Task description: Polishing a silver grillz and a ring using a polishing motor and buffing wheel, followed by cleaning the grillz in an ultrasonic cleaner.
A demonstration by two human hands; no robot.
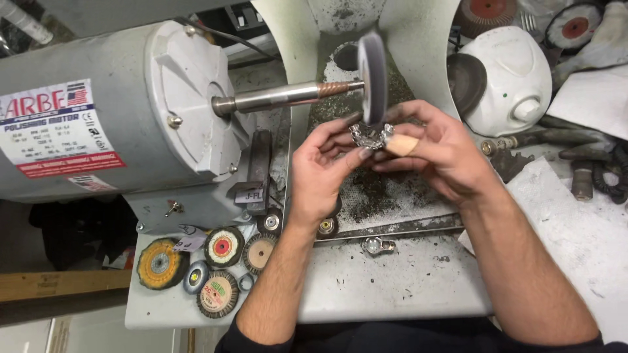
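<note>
pinching from both sides, the left hand point(320, 167) and right hand point(438, 153) close their fingertips on a small silvery openwork piece point(367, 136), bright and lacy; its long axis cannot be told. just beyond the fingertips, touching its top, stands the grey polishing wheel point(373, 78), edge-on, its spindle point(288, 96) running left to the grey motor point(111, 111).

Spinning wheel point(373, 77) and shaft point(288, 96) block above.
</note>
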